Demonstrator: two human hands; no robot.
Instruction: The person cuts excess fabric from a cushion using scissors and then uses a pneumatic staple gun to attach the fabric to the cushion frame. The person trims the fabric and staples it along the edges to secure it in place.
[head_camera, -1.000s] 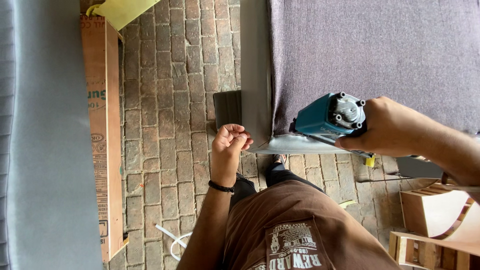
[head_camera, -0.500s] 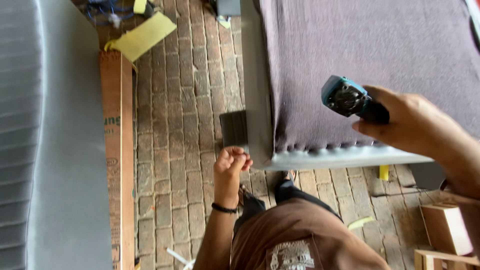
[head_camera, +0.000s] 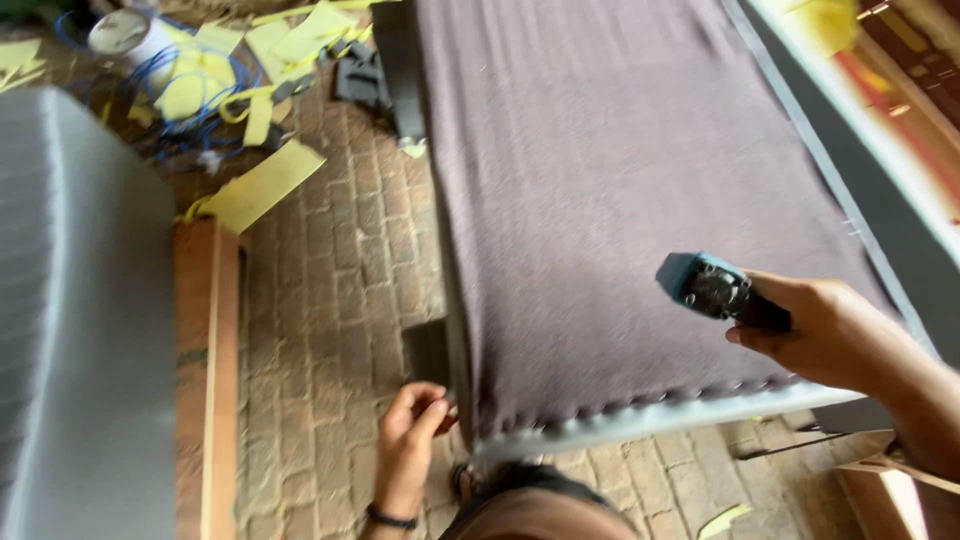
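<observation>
While left hand (head_camera: 415, 425) pinches fabric (head_camera: 600, 180) edge, right hand (head_camera: 835, 335) grips stapler (head_camera: 715, 288) above panel.

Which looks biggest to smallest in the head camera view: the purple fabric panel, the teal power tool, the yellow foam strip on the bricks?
1. purple fabric panel, by far the largest.
2. yellow foam strip.
3. teal power tool in the right hand.
The last two look close, and the tool sits nearer the camera, so their order is unsure.

Yellow scraps (head_camera: 262, 185) scattered on brick floor (head_camera: 330, 300). Blue cable (head_camera: 170, 100) coiled beside white roll (head_camera: 125, 32). Wooden plank (head_camera: 208, 380) along grey panel (head_camera: 80, 330).
</observation>
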